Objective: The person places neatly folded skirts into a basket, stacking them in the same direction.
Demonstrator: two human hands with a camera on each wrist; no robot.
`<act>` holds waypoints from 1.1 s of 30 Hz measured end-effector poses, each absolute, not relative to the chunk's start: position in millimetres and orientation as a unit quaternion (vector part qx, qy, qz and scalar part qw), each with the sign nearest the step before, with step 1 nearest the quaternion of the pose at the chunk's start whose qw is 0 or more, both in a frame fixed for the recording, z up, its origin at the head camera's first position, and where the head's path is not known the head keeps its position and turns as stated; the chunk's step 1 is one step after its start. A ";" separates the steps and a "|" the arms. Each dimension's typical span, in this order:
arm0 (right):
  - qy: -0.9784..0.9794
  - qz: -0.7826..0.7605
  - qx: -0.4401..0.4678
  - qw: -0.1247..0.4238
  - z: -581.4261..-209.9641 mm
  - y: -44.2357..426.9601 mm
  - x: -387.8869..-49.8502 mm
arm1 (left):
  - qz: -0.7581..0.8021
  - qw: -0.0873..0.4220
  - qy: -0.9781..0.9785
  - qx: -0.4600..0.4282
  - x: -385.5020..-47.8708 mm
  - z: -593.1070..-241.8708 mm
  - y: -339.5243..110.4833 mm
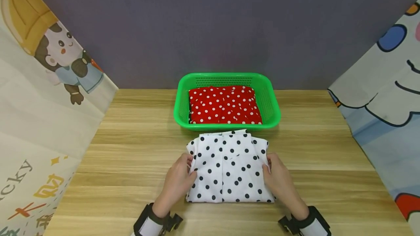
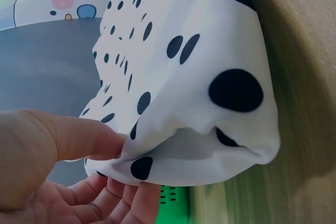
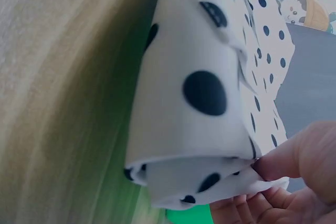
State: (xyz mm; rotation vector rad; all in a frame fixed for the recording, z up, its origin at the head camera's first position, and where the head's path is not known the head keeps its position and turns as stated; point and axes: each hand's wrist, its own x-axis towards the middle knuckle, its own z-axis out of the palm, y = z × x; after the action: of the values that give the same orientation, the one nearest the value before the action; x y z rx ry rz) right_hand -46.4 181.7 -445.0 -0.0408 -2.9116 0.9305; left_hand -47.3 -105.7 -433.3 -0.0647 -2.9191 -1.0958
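Note:
A folded white cloth with black dots (image 1: 226, 170) is in front of the basket in the head view. My left hand (image 1: 178, 179) pinches its left side, thumb on top and fingers beneath, as the left wrist view (image 2: 79, 150) of the hand shows. On the opposite side my right hand (image 1: 280, 177) pinches the cloth in the same way; the right wrist view shows the layered folds of the cloth (image 3: 194, 98) close up. Whether its underside touches the table cannot be told. Just beyond stands a green basket (image 1: 276, 114), holding a folded red cloth with white dots (image 1: 223, 105).
The wooden table (image 1: 131, 163) extends to both sides of the cloth. A dark grey panel (image 1: 223, 24) rises behind the basket. Printed sheets with cartoon figures hang at the left (image 1: 65, 126) and right (image 1: 370, 101).

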 end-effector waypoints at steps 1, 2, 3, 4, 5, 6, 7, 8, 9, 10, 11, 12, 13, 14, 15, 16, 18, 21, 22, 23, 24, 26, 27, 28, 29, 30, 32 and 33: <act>-0.952 0.302 -0.012 0.048 -444.4 181.5 -45.8 | -0.350 0.014 -0.936 -0.023 -46.7 -432.0 -105.7; -0.952 0.300 -0.010 0.053 -443.8 181.3 -45.4 | -0.350 0.016 -0.936 -0.024 -46.1 -430.4 -105.6; -0.952 0.299 -0.008 0.060 -443.1 181.1 -45.3 | -0.349 0.018 -0.937 -0.025 -45.6 -428.9 -105.6; -0.953 0.297 -0.006 0.068 -442.3 181.0 -45.5 | -0.349 0.021 -0.937 -0.028 -45.5 -427.4 -105.6; -0.953 0.295 -0.005 0.076 -441.6 180.9 -46.2 | -0.348 0.024 -0.937 -0.030 -45.6 -425.8 -105.7; -0.953 0.292 -0.002 0.083 -440.7 180.9 -47.0 | -0.348 0.029 -0.937 -0.032 -46.0 -424.1 -105.8; -0.953 0.290 -0.001 0.089 -439.7 180.7 -48.0 | -0.347 0.032 -0.937 -0.034 -46.8 -422.6 -105.8; -0.952 0.289 0.001 0.095 -438.4 180.6 -49.3 | -0.347 0.037 -0.936 -0.036 -48.1 -421.0 -105.8; -0.952 0.289 0.002 0.098 -437.0 180.5 -50.8 | -0.345 0.042 -0.937 -0.039 -49.7 -419.4 -105.9; -0.951 0.291 0.002 0.101 -435.3 180.4 -52.6 | -0.344 0.045 -0.937 -0.041 -51.6 -417.9 -106.0; -0.950 0.294 0.002 0.101 -433.3 180.3 -54.6 | -0.344 0.048 -0.937 -0.043 -53.6 -416.2 -106.0; -0.950 0.295 0.001 0.101 -431.6 180.3 -56.9 | -0.345 0.051 -0.936 -0.045 -55.7 -414.5 -106.1; -0.950 0.296 -0.001 0.099 -429.7 180.3 -59.4 | -0.344 0.053 -0.936 -0.047 -57.9 -412.7 -106.1; -0.949 0.300 -0.002 0.098 -427.6 180.3 -62.2 | -0.345 0.054 -0.936 -0.049 -60.3 -410.8 -106.1; -0.948 0.302 -0.002 0.096 -425.5 180.4 -65.2 | -0.347 0.056 -0.935 -0.050 -62.8 -409.0 -106.2; -0.948 0.304 -0.002 0.096 -423.3 180.4 -68.5 | -0.349 0.057 -0.934 -0.051 -65.4 -406.8 -106.2; -0.947 0.304 0.001 0.100 -419.0 180.5 -75.2 | -0.351 0.063 -0.933 -0.054 -70.9 -402.3 -106.1; -0.944 0.309 0.014 0.113 -411.1 180.1 -86.0 | -0.359 0.071 -0.929 -0.057 -81.1 -395.8 -106.6; -0.943 0.310 0.019 0.118 -408.6 179.9 -89.7 | -0.362 0.073 -0.928 -0.057 -84.5 -393.3 -106.7; -0.943 0.310 0.024 0.122 -406.3 179.7 -93.3 | -0.365 0.073 -0.926 -0.056 -88.0 -391.1 -107.0; -0.942 0.311 0.028 0.124 -404.0 179.4 -97.4 | -0.369 0.073 -0.925 -0.056 -91.8 -389.1 -107.1; -0.941 0.311 0.034 0.126 -399.6 178.7 -105.2 | -0.374 0.071 -0.923 -0.053 -98.7 -385.5 -107.4; -0.942 0.311 0.034 0.124 -398.2 178.4 -108.9 | -0.376 0.069 -0.923 -0.051 -101.7 -383.8 -107.5; -0.942 0.312 0.034 0.121 -396.6 178.2 -112.3 | -0.375 0.068 -0.923 -0.050 -104.6 -382.6 -107.5; -0.942 0.312 0.033 0.118 -395.4 178.0 -115.9 | -0.376 0.065 -0.923 -0.049 -107.7 -381.7 -107.7; -0.942 0.313 0.033 0.115 -394.6 177.9 -119.2 | -0.374 0.063 -0.924 -0.048 -110.6 -381.1 -107.9; -0.941 0.316 0.033 0.112 -393.6 177.9 -125.4 | -0.376 0.056 -0.924 -0.045 -116.0 -380.1 -108.3; -0.941 0.319 0.034 0.112 -393.4 178.2 -128.4 | -0.378 0.055 -0.923 -0.045 -118.8 -379.6 -108.2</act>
State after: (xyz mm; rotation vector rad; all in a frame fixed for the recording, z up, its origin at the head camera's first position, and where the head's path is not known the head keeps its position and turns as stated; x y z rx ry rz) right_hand -128.4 178.2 -393.4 0.1004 -2.7603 0.9357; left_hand -118.8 -108.2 -379.6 -0.1363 -2.8036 -1.1474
